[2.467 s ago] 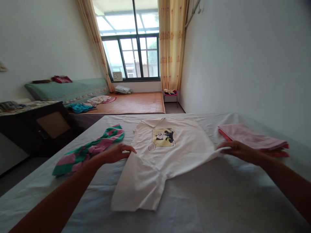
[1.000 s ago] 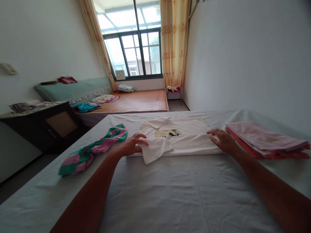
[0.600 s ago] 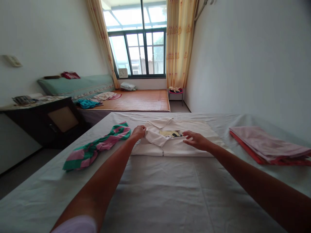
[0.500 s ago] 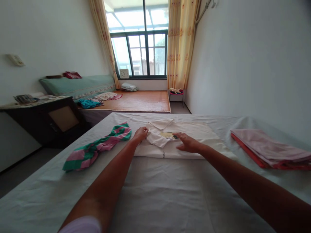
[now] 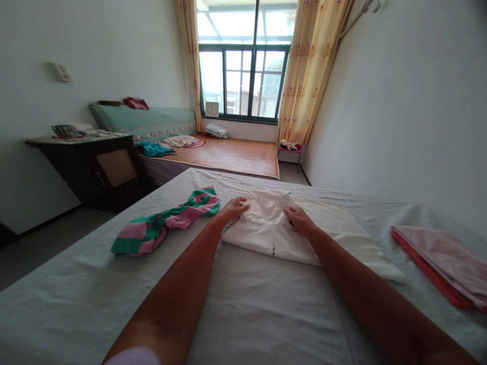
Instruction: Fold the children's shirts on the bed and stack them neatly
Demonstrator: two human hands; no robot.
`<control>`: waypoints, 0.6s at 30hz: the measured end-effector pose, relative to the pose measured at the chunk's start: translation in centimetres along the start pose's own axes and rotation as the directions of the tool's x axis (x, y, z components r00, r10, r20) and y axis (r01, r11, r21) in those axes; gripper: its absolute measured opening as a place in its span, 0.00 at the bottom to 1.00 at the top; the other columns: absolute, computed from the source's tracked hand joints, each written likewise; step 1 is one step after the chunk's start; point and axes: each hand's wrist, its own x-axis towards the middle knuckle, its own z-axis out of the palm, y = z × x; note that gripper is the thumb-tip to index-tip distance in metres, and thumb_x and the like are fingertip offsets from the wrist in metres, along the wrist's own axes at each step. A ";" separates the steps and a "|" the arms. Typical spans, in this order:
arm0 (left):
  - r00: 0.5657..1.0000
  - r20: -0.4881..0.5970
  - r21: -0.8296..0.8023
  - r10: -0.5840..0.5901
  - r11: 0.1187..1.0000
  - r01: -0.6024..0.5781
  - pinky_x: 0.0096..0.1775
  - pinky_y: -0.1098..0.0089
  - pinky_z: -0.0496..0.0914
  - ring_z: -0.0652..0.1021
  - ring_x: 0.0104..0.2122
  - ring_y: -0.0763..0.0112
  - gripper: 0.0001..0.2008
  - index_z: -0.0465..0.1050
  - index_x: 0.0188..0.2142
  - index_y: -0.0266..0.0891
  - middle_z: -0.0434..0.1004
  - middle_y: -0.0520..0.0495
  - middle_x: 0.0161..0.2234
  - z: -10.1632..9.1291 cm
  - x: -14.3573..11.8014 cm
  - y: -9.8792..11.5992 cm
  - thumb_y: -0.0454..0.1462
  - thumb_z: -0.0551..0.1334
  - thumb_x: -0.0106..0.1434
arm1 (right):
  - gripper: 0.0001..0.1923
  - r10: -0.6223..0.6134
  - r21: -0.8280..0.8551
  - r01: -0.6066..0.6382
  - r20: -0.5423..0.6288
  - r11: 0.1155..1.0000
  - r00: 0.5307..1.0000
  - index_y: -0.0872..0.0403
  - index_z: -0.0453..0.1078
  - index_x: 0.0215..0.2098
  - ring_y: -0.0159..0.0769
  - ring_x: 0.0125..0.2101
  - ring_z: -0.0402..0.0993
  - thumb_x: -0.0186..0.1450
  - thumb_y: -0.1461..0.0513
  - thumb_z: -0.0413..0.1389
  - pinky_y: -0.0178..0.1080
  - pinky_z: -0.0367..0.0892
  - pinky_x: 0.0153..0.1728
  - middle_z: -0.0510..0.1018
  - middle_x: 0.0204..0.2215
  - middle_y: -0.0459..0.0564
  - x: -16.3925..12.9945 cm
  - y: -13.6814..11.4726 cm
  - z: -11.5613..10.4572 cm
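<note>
Where spread with a pale grey sheet, wide bed point(image 5: 266, 314); at centre, folded white cotton T-shirt point(image 5: 323, 238); leftward, striped green-and-pink garment point(image 5: 167, 225); pressed flat on shirt, fingers loosely apart, left hand point(image 5: 234, 209) and right hand point(image 5: 299, 219).

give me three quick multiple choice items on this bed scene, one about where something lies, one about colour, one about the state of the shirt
1. Where does the striped cloth lie from the white shirt?
A. to its left
B. on top of it
C. to its right

2. What colours are the stripes of that cloth?
A. blue and yellow
B. green and pink
C. black and white

3. How is the white shirt now?
A. hanging up
B. spread flat, sleeves out
C. folded on the bed, both hands on it

Answers: 1 A, it lies beyond the left hand. 2 B, green and pink bands show. 3 C, the left hand and right hand rest on the folded shirt.
</note>
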 end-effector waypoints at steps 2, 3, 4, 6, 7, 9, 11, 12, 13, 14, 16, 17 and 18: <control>1.000 0.029 0.049 -0.009 0.999 0.007 0.27 0.75 0.67 0.76 0.28 0.71 0.30 0.66 0.53 0.32 0.78 0.43 0.35 0.3 0.1 -0.1 0.36 0.67 0.49 | 0.19 -0.003 0.060 -0.001 0.066 0.998 0.998 0.55 0.67 0.27 0.26 0.15 0.54 0.55 0.46 0.56 0.31 0.49 0.15 0.64 0.15 0.40 -0.2 0.1 -0.2; 0.999 0.034 0.070 -0.014 0.997 0.011 0.27 0.75 0.67 0.76 0.29 0.70 0.32 0.65 0.53 0.32 0.78 0.43 0.36 0.4 0.2 -0.1 0.34 0.68 0.47 | 0.19 -0.012 0.096 0.001 0.108 0.995 0.994 0.55 0.68 0.29 0.26 0.16 0.56 0.53 0.47 0.59 0.30 0.51 0.15 0.67 0.16 0.41 -0.3 0.2 -0.3; 0.999 0.033 0.077 -0.018 0.997 0.015 0.28 0.75 0.67 0.76 0.30 0.69 0.33 0.65 0.54 0.32 0.78 0.43 0.36 0.5 0.2 -0.1 0.32 0.67 0.46 | 0.20 -0.026 0.135 0.007 0.145 0.991 0.989 0.55 0.69 0.30 0.27 0.17 0.59 0.50 0.49 0.62 0.30 0.53 0.16 0.70 0.18 0.42 -0.5 0.2 -0.5; 0.999 0.032 0.028 -0.014 1.000 0.013 0.29 0.75 0.67 0.77 0.31 0.68 0.33 0.66 0.54 0.32 0.78 0.42 0.36 0.6 0.2 0.1 0.29 0.65 0.45 | 0.19 -0.074 0.203 0.036 0.182 0.979 0.981 0.55 0.71 0.34 0.29 0.19 0.64 0.49 0.51 0.63 0.31 0.58 0.19 0.74 0.22 0.44 -0.8 0.2 -0.8; 0.999 0.043 -0.026 -0.001 1.000 0.003 0.30 0.74 0.68 0.77 0.31 0.68 0.32 0.66 0.53 0.32 0.78 0.42 0.36 0.5 0.2 0.2 0.29 0.64 0.45 | 0.19 -0.106 0.219 0.065 0.181 0.974 0.978 0.54 0.72 0.35 0.30 0.21 0.66 0.50 0.51 0.63 0.32 0.60 0.20 0.76 0.23 0.45 -1.0 0.1 -1.0; 0.995 0.087 -0.151 0.047 0.988 -0.034 0.32 0.73 0.68 0.77 0.31 0.70 0.30 0.69 0.51 0.31 0.79 0.44 0.34 0.1 0.2 0.3 0.28 0.61 0.45 | 0.16 -0.185 0.213 0.145 0.181 0.966 0.966 0.53 0.74 0.35 0.33 0.25 0.70 0.53 0.52 0.61 0.35 0.65 0.26 0.78 0.27 0.46 -1.4 -0.1 -1.6; 0.984 0.141 -0.202 0.109 0.976 -0.079 0.34 0.73 0.68 0.76 0.29 0.72 0.25 0.74 0.45 0.31 0.78 0.47 0.30 -0.5 0.1 0.3 0.27 0.59 0.44 | 0.14 -0.264 0.168 0.228 0.232 0.959 0.936 0.53 0.76 0.34 0.38 0.34 0.74 0.54 0.53 0.60 0.39 0.68 0.37 0.80 0.33 0.48 -1.9 -0.4 -2.2; 0.978 0.162 -0.184 0.131 0.978 -0.101 0.34 0.73 0.68 0.75 0.29 0.72 0.23 0.76 0.42 0.31 0.78 0.48 0.29 -0.7 0.1 0.1 0.27 0.58 0.43 | 0.14 -0.291 0.149 0.258 0.279 0.955 0.915 0.53 0.77 0.34 0.41 0.40 0.74 0.55 0.53 0.59 0.42 0.67 0.42 0.80 0.37 0.49 -2.1 -0.6 -2.6; 0.974 0.178 -0.144 0.143 0.982 -0.118 0.34 0.73 0.68 0.75 0.28 0.73 0.21 0.78 0.38 0.32 0.77 0.49 0.27 -0.9 0.1 -0.1 0.26 0.58 0.43 | 0.14 -0.306 0.137 0.276 0.331 0.951 0.893 0.53 0.77 0.35 0.43 0.45 0.73 0.56 0.54 0.58 0.43 0.66 0.46 0.79 0.41 0.51 -2.3 -0.8 -2.9; 0.971 0.187 -0.092 0.147 0.987 -0.132 0.34 0.73 0.68 0.74 0.28 0.73 0.19 0.79 0.35 0.32 0.77 0.49 0.26 -1.0 0.2 -0.3 0.26 0.57 0.43 | 0.14 -0.311 0.130 0.283 0.382 0.950 0.870 0.53 0.78 0.35 0.45 0.48 0.71 0.57 0.54 0.57 0.45 0.64 0.49 0.78 0.44 0.52 -2.5 -1.0 -3.1; 0.974 0.182 0.012 0.137 0.990 -0.141 0.34 0.73 0.68 0.74 0.28 0.71 0.16 0.80 0.31 0.33 0.77 0.49 0.24 -1.1 0.2 -0.7 0.27 0.56 0.44 | 0.13 -0.303 0.122 0.279 0.454 0.953 0.838 0.53 0.78 0.35 0.45 0.51 0.69 0.58 0.55 0.56 0.46 0.63 0.51 0.76 0.49 0.53 -2.7 -1.1 -3.5; 0.977 0.172 0.059 0.127 0.989 -0.139 0.35 0.72 0.69 0.75 0.29 0.70 0.16 0.80 0.30 0.34 0.77 0.49 0.24 -1.0 0.2 -0.8 0.27 0.56 0.44 | 0.13 -0.297 0.115 0.276 0.472 0.954 0.830 0.53 0.78 0.34 0.45 0.51 0.69 0.58 0.56 0.55 0.46 0.63 0.51 0.76 0.49 0.53 -2.7 -1.0 -3.7; 0.981 0.157 0.111 0.113 0.985 -0.132 0.36 0.72 0.69 0.75 0.30 0.69 0.16 0.80 0.30 0.34 0.77 0.49 0.25 -1.0 0.2 -0.7 0.27 0.56 0.45 | 0.12 -0.291 0.110 0.273 0.485 0.956 0.825 0.53 0.78 0.33 0.45 0.51 0.69 0.58 0.58 0.55 0.45 0.63 0.50 0.76 0.49 0.53 -2.7 -0.8 -3.8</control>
